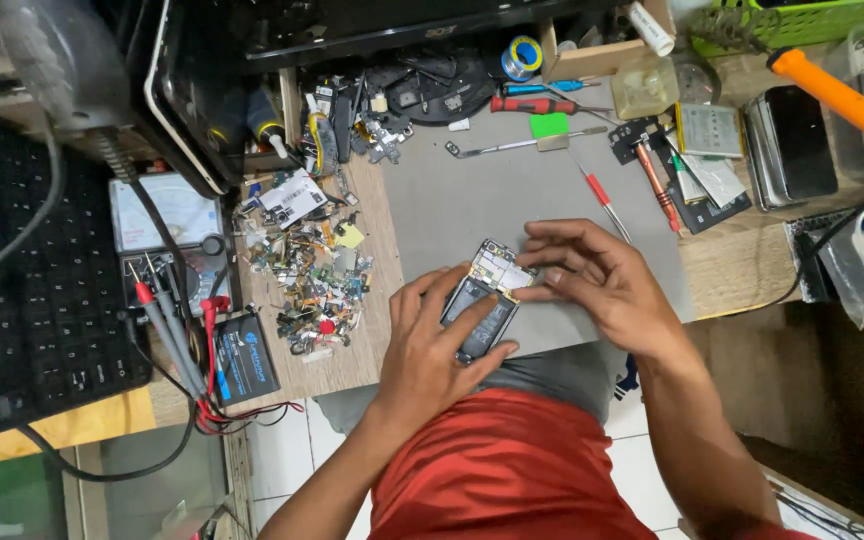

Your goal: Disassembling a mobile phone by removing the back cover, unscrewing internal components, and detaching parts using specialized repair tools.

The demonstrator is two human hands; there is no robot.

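Left hand (430,345) wraps around the opened phone (484,302), right hand (592,275) fingertips pinch its top, over a grey mat (492,200) on a cluttered wooden bench (732,265).

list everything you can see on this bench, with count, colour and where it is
opened phone: 1, dark with exposed board, front edge of mat, in both hands
mat: 1, grey, bench centre
small parts pile: many, mixed colours, left of mat
multimeter: 1, pale face, left, red probes in front of it
keyboard: 1, black, far left
small battery: 1, black, near edge, beside probes
screwdrivers: several, red or blue handles, back of mat
solder spool: 1, blue and yellow, back
phones: small stack, dark, right
orange-handled tool: 1, far right
basket: 1, green, back right
left hand: holds phone
right hand: fingers on phone's top end
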